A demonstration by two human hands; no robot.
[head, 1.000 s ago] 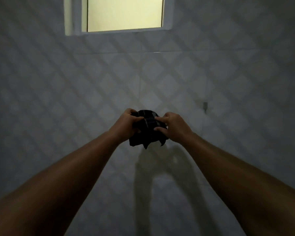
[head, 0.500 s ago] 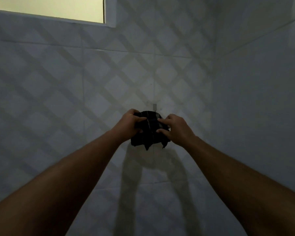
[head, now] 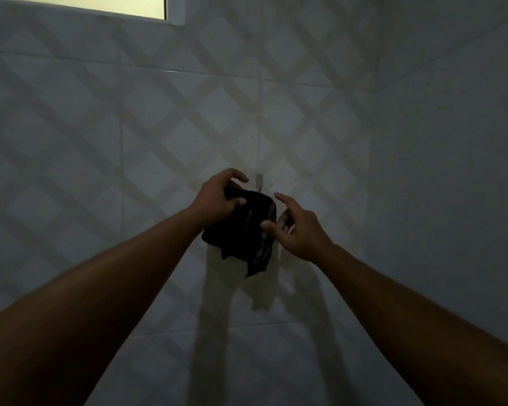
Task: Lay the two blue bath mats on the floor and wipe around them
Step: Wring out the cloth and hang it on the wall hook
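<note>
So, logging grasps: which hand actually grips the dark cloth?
The left hand: its fingers curl round the dark cloth; the right hand has its fingers spread.

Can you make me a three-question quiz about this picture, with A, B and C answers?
1. Where is the window? A) top left B) bottom right C) on the floor
2. What colour does the cloth look? A) yellow B) black C) white
3. What is the left hand doing? A) waving B) hanging empty C) gripping the cloth
Answers: 1 A, its bright pane sits in the top left corner. 2 B, it looks black against the pale wall. 3 C, its fingers curl round the cloth.
</note>
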